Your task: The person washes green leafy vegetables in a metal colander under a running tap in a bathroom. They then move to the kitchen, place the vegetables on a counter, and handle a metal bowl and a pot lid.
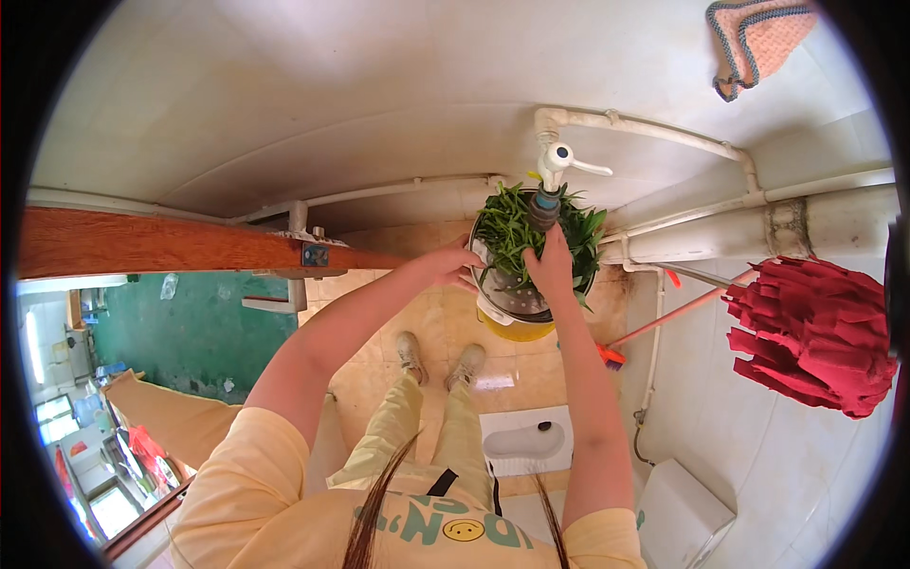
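Note:
Long leafy greens (507, 228) fill a round colander with a perforated light bottom (504, 283) and a dark rim. It rests over a yellow bucket (519, 329). My left hand (453, 263) grips the colander's left rim. Deep among the greens on the right side is my right hand (552, 268), its thumb apart from the fingers and leaves between them; some fingertips are hidden. Directly above that hand, the grey-blue nozzle (545, 206) of a white tap (557, 163) points down into the greens. Whether water runs cannot be made out.
A red cloth mop head (810, 337) hangs at the right. White pipes (664, 135) run along the walls. A squat toilet (527, 440) is set in the tiled floor near my feet. An orange wooden beam (161, 244) crosses at left; a pink cloth (758, 43) hangs upper right.

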### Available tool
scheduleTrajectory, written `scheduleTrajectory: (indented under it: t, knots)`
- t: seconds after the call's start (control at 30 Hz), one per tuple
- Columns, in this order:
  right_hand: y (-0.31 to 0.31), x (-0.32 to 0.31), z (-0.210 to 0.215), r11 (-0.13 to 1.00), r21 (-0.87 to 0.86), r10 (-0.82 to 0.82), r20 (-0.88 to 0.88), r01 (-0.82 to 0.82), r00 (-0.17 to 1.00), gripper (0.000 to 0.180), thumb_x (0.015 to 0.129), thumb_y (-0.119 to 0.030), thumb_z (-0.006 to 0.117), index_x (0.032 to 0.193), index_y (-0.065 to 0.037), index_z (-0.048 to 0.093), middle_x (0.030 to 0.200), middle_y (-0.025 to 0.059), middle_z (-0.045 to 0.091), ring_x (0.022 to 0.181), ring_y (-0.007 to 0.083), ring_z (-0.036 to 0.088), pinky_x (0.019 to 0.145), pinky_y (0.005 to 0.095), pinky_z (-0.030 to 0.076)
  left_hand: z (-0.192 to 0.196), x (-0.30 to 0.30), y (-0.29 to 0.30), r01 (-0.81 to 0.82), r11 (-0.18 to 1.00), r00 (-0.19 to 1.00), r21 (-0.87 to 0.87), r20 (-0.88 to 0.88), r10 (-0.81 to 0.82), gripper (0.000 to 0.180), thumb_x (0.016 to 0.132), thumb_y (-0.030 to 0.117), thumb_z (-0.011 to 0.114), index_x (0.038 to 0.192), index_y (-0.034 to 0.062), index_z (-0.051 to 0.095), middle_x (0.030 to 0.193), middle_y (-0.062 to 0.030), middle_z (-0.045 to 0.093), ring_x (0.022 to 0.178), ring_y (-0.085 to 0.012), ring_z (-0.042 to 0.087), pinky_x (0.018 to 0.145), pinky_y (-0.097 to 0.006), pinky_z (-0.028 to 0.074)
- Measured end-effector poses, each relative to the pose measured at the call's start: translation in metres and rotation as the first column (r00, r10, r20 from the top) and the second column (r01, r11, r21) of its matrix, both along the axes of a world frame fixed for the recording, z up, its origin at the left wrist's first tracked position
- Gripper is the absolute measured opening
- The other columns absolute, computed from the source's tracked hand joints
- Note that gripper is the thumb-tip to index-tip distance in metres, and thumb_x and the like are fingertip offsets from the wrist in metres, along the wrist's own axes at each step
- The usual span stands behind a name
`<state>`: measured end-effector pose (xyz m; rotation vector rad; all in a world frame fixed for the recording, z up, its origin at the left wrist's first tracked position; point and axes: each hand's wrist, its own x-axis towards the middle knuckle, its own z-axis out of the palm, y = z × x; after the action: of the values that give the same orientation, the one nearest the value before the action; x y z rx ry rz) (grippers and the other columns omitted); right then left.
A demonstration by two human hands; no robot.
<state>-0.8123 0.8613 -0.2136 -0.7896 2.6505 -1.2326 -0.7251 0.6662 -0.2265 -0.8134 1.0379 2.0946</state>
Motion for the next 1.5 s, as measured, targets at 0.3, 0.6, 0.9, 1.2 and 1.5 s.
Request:
scheduleTrajectory:
  t: [0.3,0.6,0.9,1.2,1.5]
  knots:
    - [-0.004,0.007,0.022,0.872,0.431,0.282,-0.051,-0.233,0.958,0.094,0.055,-0.040,0.077,0.130,-0.008,0.031,0.138,0.0157,0.022,0.129,0.0372,0.015,0.100,0.0561,0.020,-0.003,-0.006,-0.005,-0.026,0.999,0.999,0.023,0.036,0.025,0.073,0.071,-0.001,0.056,0.130,0.0220,0.020,0.115,-0.0092,0.046,0.097,-0.0274,0.053,0.080,-0.054,0.045]
    - [-0.004,-0.046,-0.020,0.978,0.017,0.187,0.361,-0.207,0.913,0.065,0.058,-0.028,0.077,0.110,0.001,0.050,0.107,0.0162,0.056,0.100,0.0287,0.053,0.087,0.0350,0.040,-0.004,-0.020,-0.005,0.038,0.999,0.997,-0.003,0.065,-0.038,0.074,0.070,-0.002,0.055,0.131,0.0226,0.019,0.114,-0.0086,0.045,0.096,-0.0251,0.053,0.082,-0.058,0.042]
    - [0.019,-0.053,-0.001,0.998,-0.057,0.010,0.604,0.030,0.797,0.048,0.070,-0.015,0.066,0.113,0.000,0.051,0.088,0.0056,0.058,0.069,0.0126,0.043,0.068,0.0271,0.038,0.004,-0.024,-0.003,0.102,0.995,0.994,0.021,0.031,-0.103,0.074,0.071,0.000,0.056,0.131,0.0227,0.018,0.118,-0.0071,0.044,0.098,-0.0240,0.052,0.080,-0.057,0.043]
    - [0.020,-0.019,0.028,0.950,0.216,0.226,0.025,-0.226,0.974,0.086,0.060,-0.031,0.075,0.132,-0.013,0.032,0.131,0.0153,0.036,0.123,0.0286,0.032,0.100,0.0468,0.024,0.011,-0.033,-0.009,0.119,0.992,0.992,0.027,0.025,-0.120,0.070,0.071,-0.001,0.055,0.129,0.0208,0.023,0.113,-0.0069,0.048,0.095,-0.0231,0.054,0.078,-0.054,0.046]
    - [-0.027,-0.032,0.006,0.910,0.373,0.295,-0.276,-0.181,0.915,0.095,0.050,-0.034,0.079,0.130,-0.015,0.031,0.125,0.0156,0.041,0.116,0.0342,0.037,0.098,0.0505,0.026,0.003,-0.039,-0.004,0.173,0.977,0.985,-0.126,-0.003,-0.175,0.072,0.068,-0.002,0.053,0.130,0.0187,0.023,0.108,-0.0068,0.050,0.092,-0.0207,0.053,0.079,-0.051,0.047]
